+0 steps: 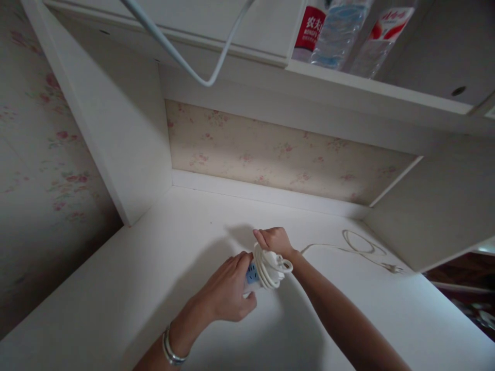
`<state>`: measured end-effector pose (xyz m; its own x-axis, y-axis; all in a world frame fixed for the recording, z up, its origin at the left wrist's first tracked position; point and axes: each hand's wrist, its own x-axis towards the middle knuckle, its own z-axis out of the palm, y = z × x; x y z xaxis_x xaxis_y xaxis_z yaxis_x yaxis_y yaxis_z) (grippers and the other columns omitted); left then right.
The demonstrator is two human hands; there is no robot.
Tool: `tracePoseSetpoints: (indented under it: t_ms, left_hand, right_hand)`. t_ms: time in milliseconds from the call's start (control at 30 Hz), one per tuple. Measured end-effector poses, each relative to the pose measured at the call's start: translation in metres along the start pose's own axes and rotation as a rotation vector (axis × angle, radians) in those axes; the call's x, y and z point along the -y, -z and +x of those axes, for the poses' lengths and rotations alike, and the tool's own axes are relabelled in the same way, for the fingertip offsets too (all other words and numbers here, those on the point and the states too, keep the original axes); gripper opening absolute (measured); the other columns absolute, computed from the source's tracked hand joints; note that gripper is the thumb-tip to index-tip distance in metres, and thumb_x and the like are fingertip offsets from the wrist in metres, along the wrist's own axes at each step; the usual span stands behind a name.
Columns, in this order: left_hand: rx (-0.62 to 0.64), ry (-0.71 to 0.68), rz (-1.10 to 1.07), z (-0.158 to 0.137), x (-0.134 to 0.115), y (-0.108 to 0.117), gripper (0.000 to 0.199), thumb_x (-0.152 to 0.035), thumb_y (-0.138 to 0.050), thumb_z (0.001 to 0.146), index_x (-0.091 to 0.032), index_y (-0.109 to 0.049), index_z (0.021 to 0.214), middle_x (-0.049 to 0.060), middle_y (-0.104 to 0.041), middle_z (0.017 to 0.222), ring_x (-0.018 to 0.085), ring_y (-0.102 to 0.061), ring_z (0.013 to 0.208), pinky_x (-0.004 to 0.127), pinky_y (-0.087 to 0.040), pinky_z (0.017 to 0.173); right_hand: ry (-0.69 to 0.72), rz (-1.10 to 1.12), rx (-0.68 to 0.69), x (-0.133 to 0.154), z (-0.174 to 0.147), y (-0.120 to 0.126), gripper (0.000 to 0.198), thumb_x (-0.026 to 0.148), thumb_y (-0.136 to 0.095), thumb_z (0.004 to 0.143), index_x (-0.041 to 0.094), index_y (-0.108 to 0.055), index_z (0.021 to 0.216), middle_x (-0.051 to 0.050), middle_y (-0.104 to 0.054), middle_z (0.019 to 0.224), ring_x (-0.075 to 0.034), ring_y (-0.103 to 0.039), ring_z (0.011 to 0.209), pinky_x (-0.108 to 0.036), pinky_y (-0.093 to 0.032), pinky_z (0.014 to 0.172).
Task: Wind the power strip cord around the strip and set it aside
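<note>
My left hand (232,287), with a metal bangle on its wrist, is closed around one end of a power strip (252,273) that has a blue socket face. Several loops of white cord (266,270) are wound around the strip's other end. Just beyond the loops, my right hand (275,240) is closed with its fingers curled, pinching the cord. From behind my right wrist the cord runs across the white desk (185,226) to the right. It lies there in a loose loop (359,242) and ends in a plug (392,268).
Above the desk, a shelf (371,85) holds several plastic bottles (340,33). A pale bent tube (209,81) hangs down in front of it. White side panels (112,118) bound the desk left and right, with floral wallpaper (251,149) at the back.
</note>
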<state>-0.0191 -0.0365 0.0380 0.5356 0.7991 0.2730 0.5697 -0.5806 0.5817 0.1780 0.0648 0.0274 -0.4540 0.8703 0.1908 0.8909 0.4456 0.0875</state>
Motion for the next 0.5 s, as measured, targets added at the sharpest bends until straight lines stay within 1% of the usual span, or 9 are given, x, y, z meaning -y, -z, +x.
tracePoseSetpoints:
  t_ms: [67,133,200,267,333,433,500]
  left_hand:
    - [-0.038,-0.001,-0.062,0.001,0.002,0.005,0.036,-0.014,-0.057,0.066,-0.021,-0.047,0.100,0.006,-0.059,0.104,0.021,-0.056,0.098,0.032,-0.046,0.086]
    - [-0.111,0.034,-0.096,0.003,0.008,0.007,0.037,-0.015,-0.058,0.070,-0.022,-0.048,0.105,0.005,-0.060,0.108,0.021,-0.056,0.103,0.032,-0.046,0.089]
    - [-0.193,0.119,-0.120,0.006,0.017,0.007,0.048,-0.022,-0.062,0.073,-0.023,-0.044,0.117,0.005,-0.061,0.113,0.021,-0.058,0.104,0.033,-0.047,0.090]
    - [-0.256,0.216,-0.130,0.008,0.025,0.004,0.061,-0.028,-0.067,0.072,-0.024,-0.038,0.126,0.005,-0.062,0.115,0.022,-0.061,0.101,0.033,-0.049,0.087]
    - [-0.299,0.254,-0.087,0.010,0.031,0.001,0.065,-0.031,-0.068,0.072,-0.023,-0.038,0.128,0.006,-0.062,0.117,0.022,-0.061,0.101,0.034,-0.049,0.088]
    - [-0.327,0.217,0.043,0.010,0.035,-0.003,0.064,-0.032,-0.065,0.074,-0.023,-0.039,0.133,0.007,-0.061,0.118,0.022,-0.059,0.105,0.034,-0.046,0.093]
    - [-0.331,0.216,0.110,0.010,0.034,-0.005,0.065,-0.034,-0.064,0.076,-0.024,-0.038,0.136,0.006,-0.062,0.115,0.022,-0.060,0.104,0.033,-0.047,0.092]
  right_hand:
    - [-0.083,-0.002,0.032,-0.005,-0.010,-0.007,0.052,0.036,-0.023,0.101,0.014,-0.066,0.081,-0.008,-0.069,0.073,-0.013,-0.062,0.064,-0.024,-0.027,0.057]
    - [-0.128,-0.001,0.049,-0.008,-0.023,-0.012,0.049,0.035,-0.023,0.101,0.015,-0.065,0.086,-0.008,-0.070,0.077,-0.014,-0.064,0.069,-0.023,-0.030,0.058]
    - [-0.172,0.008,0.086,-0.007,-0.037,-0.016,0.044,0.034,-0.026,0.100,0.017,-0.065,0.089,-0.008,-0.071,0.081,-0.015,-0.066,0.071,-0.023,-0.033,0.059]
    - [-0.210,0.051,0.138,-0.004,-0.050,-0.018,0.044,0.036,-0.025,0.100,0.019,-0.065,0.090,-0.007,-0.072,0.083,-0.017,-0.067,0.073,-0.024,-0.035,0.061]
    - [-0.242,0.125,0.187,0.000,-0.061,-0.020,0.050,0.039,-0.018,0.101,0.022,-0.064,0.092,-0.006,-0.072,0.083,-0.018,-0.067,0.077,-0.024,-0.037,0.063]
    - [-0.260,0.204,0.226,0.005,-0.075,-0.019,0.054,0.043,-0.014,0.100,0.023,-0.063,0.097,-0.006,-0.072,0.083,-0.019,-0.068,0.080,-0.025,-0.037,0.064]
    - [-0.264,0.204,0.247,0.006,-0.083,-0.017,0.053,0.043,-0.015,0.100,0.023,-0.063,0.098,-0.006,-0.072,0.082,-0.019,-0.068,0.079,-0.025,-0.036,0.062]
